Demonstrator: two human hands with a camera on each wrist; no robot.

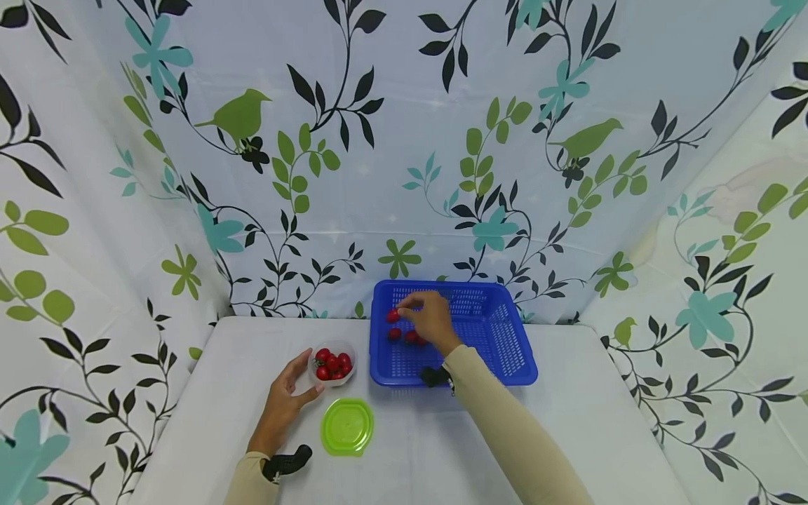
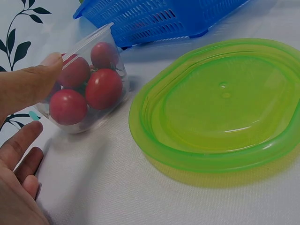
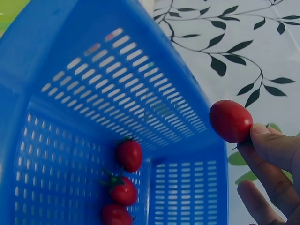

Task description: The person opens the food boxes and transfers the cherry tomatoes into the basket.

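My right hand (image 1: 433, 321) pinches a red cherry tomato (image 3: 230, 121) between thumb and fingers at the left side of the blue basket (image 1: 524, 365). Several more tomatoes, including this one (image 3: 128, 154), lie on the basket's floor. To the basket's left stands a clear plastic container (image 2: 123, 74) with several tomatoes (image 2: 104, 89) in it. My left hand (image 1: 284, 403) is beside it, fairly straight fingers spread at its left and the thumb at its near side. In the left wrist view the thumb overlaps the container's rim, and the other visible fingers are apart from it.
A green lid (image 1: 347, 426) lies on the white-covered table (image 1: 404, 449) just in front of the container. Behind the basket hangs a patterned curtain (image 1: 379, 175), and more of it lines both sides.
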